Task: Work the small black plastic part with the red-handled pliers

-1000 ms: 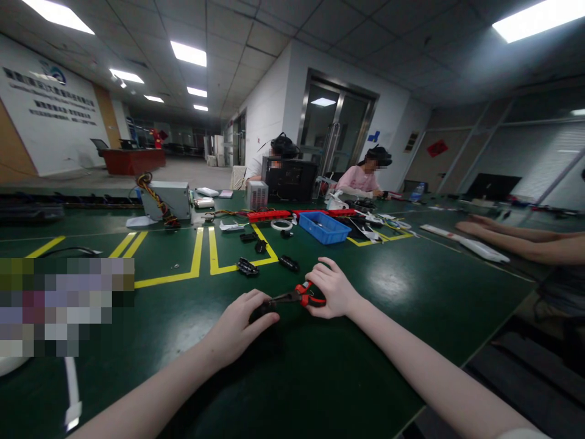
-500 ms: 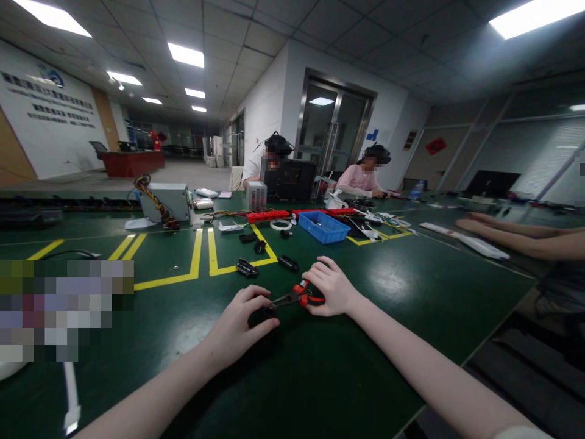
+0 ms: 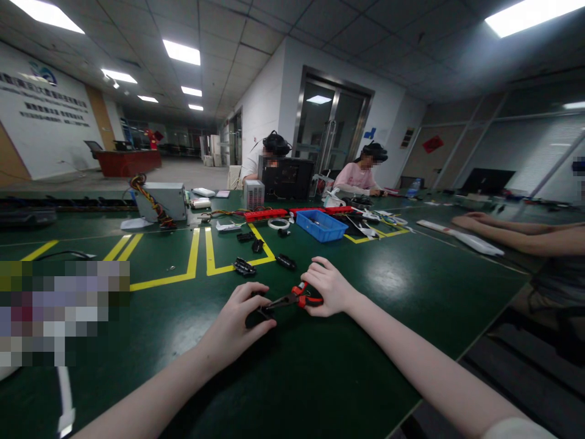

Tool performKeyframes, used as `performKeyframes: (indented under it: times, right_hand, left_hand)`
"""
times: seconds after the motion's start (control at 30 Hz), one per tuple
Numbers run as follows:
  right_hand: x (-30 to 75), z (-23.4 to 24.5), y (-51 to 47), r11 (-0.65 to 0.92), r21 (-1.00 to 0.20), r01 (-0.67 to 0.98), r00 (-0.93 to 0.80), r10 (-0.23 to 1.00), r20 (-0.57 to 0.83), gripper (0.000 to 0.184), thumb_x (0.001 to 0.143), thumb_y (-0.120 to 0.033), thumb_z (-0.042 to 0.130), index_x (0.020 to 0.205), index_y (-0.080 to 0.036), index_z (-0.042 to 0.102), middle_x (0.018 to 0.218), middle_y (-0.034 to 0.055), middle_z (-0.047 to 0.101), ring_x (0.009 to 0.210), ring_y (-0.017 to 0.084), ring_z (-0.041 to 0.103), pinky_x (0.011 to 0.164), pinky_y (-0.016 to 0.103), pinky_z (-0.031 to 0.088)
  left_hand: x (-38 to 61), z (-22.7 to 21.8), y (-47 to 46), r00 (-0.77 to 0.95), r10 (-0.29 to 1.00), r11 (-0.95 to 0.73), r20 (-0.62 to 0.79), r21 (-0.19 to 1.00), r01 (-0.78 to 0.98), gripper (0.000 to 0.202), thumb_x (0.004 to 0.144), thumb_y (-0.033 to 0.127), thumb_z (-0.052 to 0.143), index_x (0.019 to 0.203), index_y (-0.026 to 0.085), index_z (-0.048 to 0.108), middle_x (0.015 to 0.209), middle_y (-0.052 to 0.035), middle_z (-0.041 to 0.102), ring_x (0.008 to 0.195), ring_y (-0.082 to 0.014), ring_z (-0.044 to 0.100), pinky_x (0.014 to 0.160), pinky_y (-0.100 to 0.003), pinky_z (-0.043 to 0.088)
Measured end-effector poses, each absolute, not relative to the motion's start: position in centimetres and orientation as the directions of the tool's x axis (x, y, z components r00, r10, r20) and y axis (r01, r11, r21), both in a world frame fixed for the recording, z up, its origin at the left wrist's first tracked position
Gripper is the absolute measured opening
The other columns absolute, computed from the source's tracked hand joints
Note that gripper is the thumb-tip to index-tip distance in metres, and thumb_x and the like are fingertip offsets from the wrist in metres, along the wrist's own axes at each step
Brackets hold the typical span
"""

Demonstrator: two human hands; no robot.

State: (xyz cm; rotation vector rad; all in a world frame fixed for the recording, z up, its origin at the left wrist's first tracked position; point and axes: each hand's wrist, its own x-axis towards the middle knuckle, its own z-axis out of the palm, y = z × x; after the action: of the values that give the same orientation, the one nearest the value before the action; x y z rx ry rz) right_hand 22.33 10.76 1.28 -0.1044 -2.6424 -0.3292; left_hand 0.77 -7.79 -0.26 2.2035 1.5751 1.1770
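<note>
My right hand [image 3: 328,286] is closed around the red handles of a pair of pliers [image 3: 292,299]. The dark jaws point left and meet a small black part [image 3: 254,315] that my left hand [image 3: 237,323] pinches against the green table [image 3: 347,378]. Both hands rest on the tabletop close in front of me. The black part is mostly hidden under my left fingers.
Several small black parts [image 3: 244,266] lie by yellow floor-tape lines [image 3: 196,256]. Farther back stand a blue bin [image 3: 320,225], red strips [image 3: 267,214] and a grey power supply with wires [image 3: 159,202]. Two people sit across the table; another person's arms [image 3: 512,235] rest at right.
The hands and pliers stay together; my left fingers have curled a little tighter on the black part. The view has shifted slightly.
</note>
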Motion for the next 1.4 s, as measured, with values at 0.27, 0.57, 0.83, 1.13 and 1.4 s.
performKeyframes:
  times: [0.27, 0.57, 0.83, 1.13, 1.4]
  right_hand:
    - [22.3, 1.6, 10.1, 0.984, 0.136, 0.118, -0.906, 0.051, 0.421, 0.036, 0.07, -0.05, 0.058, 0.087, -0.018, 0.056, 0.076, 0.0042, 0.057, 0.076, 0.021, 0.053, 0.097, 0.046, 0.033]
    - [22.3, 1.7, 10.1, 0.981, 0.144, 0.134, -0.884, 0.053, 0.464, 0.036, 0.07, -0.049, 0.058, 0.089, -0.018, 0.056, 0.078, 0.0048, 0.058, 0.077, 0.021, 0.053, 0.095, 0.045, 0.033]
    - [22.3, 1.6, 10.0, 0.975, 0.157, 0.155, -0.867, 0.058, 0.495, 0.037, 0.068, -0.048, 0.058, 0.088, -0.018, 0.055, 0.077, 0.0045, 0.058, 0.077, 0.021, 0.052, 0.095, 0.045, 0.034]
    - [22.4, 1.9, 9.7, 0.989, 0.064, 0.135, -0.91, 0.098, 0.402, 0.034, 0.067, -0.047, 0.062, 0.084, -0.018, 0.055, 0.074, 0.002, 0.054, 0.072, 0.018, 0.051, 0.094, 0.042, 0.035]
    - [22.2, 2.1, 9.2, 0.983, 0.012, 0.186, -0.923, 0.17, 0.344, 0.033, 0.066, -0.045, 0.066, 0.081, -0.019, 0.055, 0.071, 0.0, 0.053, 0.07, 0.017, 0.049, 0.091, 0.04, 0.037]
  left_hand:
    - [0.9, -0.6, -7.6, 0.119, 0.819, -0.451, 0.561, 0.502, 0.738, 0.019, 0.083, 0.02, 0.061, 0.102, 0.022, 0.061, 0.126, -0.0079, 0.049, 0.124, -0.0271, 0.039, 0.104, -0.049, 0.039]
    - [1.0, 0.6, -8.2, 0.117, 0.882, -0.406, 0.456, 0.611, 0.68, 0.031, 0.089, 0.031, 0.055, 0.12, 0.027, 0.056, 0.126, -0.0082, 0.049, 0.116, -0.0264, 0.049, 0.099, -0.045, 0.044]
    - [1.0, 0.7, -8.2, 0.125, 0.892, -0.406, 0.434, 0.648, 0.644, 0.035, 0.091, 0.035, 0.052, 0.125, 0.03, 0.054, 0.126, -0.006, 0.049, 0.115, -0.0252, 0.051, 0.099, -0.042, 0.045]
    - [0.9, -0.5, -7.7, 0.12, 0.844, -0.447, 0.523, 0.561, 0.697, 0.033, 0.088, 0.023, 0.056, 0.12, 0.03, 0.057, 0.127, -0.0059, 0.049, 0.125, -0.027, 0.041, 0.105, -0.05, 0.038]
    - [0.6, 0.1, -7.8, 0.065, 0.861, -0.426, 0.505, 0.646, 0.633, 0.021, 0.086, 0.027, 0.059, 0.107, 0.024, 0.06, 0.121, -0.007, 0.051, 0.115, -0.025, 0.05, 0.099, -0.046, 0.044]
